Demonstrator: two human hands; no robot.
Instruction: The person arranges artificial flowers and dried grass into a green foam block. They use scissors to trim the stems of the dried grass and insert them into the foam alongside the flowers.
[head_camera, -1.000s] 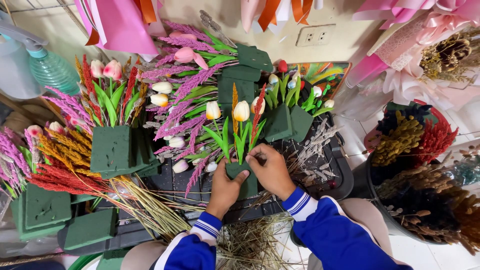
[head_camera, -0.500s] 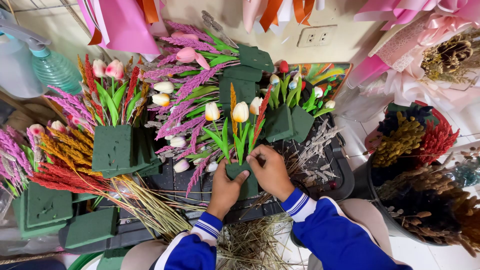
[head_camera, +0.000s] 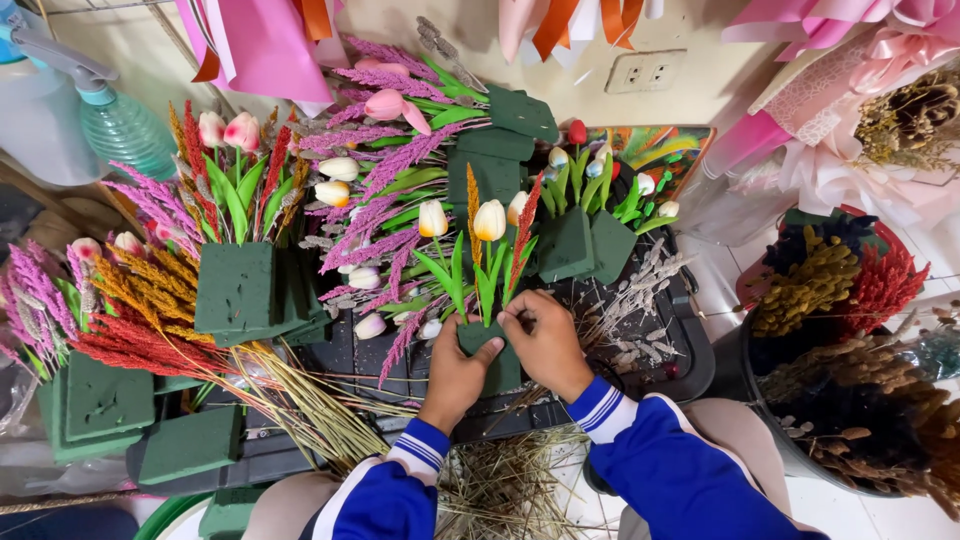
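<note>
My left hand (head_camera: 455, 372) grips the lower left side of a small green foam block (head_camera: 497, 366) held over a black tray (head_camera: 690, 345). My right hand (head_camera: 545, 340) rests on the block's top right, its fingertips pinched at the base of the stems stuck in it. From the block rise white-yellow tulips (head_camera: 489, 220), green leaves, an orange dried stalk (head_camera: 472, 205) and a red dried stalk (head_camera: 525, 235). Both sleeves are blue with white stripes.
Finished foam blocks with tulips and pink, red and orange dried stalks lie left (head_camera: 235, 285) and behind (head_camera: 565, 240). Bare green foam blocks (head_camera: 100, 400) sit bottom left. Buckets of dried stalks (head_camera: 850, 330) stand at right. A spray bottle (head_camera: 120, 125) stands far left. Straw (head_camera: 500, 490) lies at my lap.
Almost nothing has moved. My right hand's fingers have shifted slightly at the stem bases on the block; the left hand keeps its hold.
</note>
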